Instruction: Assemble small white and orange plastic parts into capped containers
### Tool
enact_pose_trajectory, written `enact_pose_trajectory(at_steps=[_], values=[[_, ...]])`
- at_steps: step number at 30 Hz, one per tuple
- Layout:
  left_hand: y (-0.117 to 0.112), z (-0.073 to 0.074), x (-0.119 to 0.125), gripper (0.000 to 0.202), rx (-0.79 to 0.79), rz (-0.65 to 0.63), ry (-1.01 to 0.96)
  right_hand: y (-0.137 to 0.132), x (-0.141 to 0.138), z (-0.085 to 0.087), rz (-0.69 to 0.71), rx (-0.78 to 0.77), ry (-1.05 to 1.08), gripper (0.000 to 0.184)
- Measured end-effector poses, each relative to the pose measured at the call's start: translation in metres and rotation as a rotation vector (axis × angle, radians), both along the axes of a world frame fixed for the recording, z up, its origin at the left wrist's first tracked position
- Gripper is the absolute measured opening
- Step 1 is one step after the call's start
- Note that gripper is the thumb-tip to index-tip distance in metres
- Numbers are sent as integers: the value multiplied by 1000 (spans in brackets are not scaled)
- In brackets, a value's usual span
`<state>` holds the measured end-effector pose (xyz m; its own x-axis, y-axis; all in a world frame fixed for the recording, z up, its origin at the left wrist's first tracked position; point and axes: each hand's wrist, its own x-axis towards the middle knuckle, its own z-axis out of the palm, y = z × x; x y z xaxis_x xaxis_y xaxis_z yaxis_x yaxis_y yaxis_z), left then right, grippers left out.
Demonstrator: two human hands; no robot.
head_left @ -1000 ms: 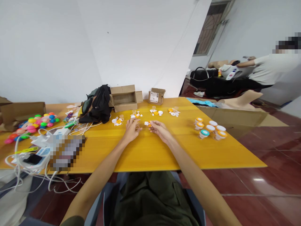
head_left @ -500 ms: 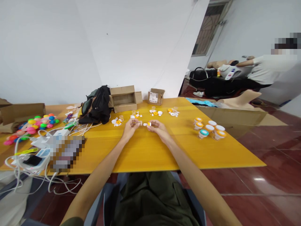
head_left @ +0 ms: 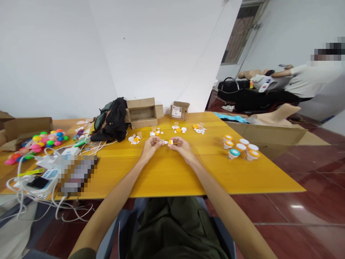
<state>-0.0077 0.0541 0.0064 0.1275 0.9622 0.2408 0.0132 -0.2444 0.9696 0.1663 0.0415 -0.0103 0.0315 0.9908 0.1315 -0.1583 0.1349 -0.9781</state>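
Over the middle of the table, my left hand (head_left: 149,149) pinches a small clear plastic jar (head_left: 162,142) on its side, its mouth toward the right. Facing it, my right hand (head_left: 183,146) grips an orange-and-white lid (head_left: 170,142) by its edge. A white piece (head_left: 166,142) juts from the lid's inner side to the jar's mouth; whether it is inside the jar is too small to tell. Just beyond my hands lie loose groups of white parts, orange rings and clear jars, such as an orange ring (head_left: 179,130) and a white disc (head_left: 184,130).
Several lidded jars stand at the right, one with a teal lid (head_left: 234,153). At the back are an open cardboard box (head_left: 142,112), a smaller box (head_left: 179,110) and a black bag (head_left: 114,120). Power strips, cables (head_left: 20,180) and colourful balls (head_left: 36,149) crowd the left. Another person sits far right.
The jar and the lid have come closer together, narrowing the gap so that the white piece now meets the jar's mouth. Both hands keep their hold; the view has shifted slightly.
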Motion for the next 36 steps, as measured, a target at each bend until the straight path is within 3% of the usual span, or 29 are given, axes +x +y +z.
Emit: enact_pose_trajectory(at_steps=[13, 36], values=[[-3, -4, 3, 31, 7, -106, 41, -6, 1, 9, 122, -18, -5, 37], [-9, 3, 8, 38, -32, -90, -25, -9, 0, 12, 135, 26, -29, 38]])
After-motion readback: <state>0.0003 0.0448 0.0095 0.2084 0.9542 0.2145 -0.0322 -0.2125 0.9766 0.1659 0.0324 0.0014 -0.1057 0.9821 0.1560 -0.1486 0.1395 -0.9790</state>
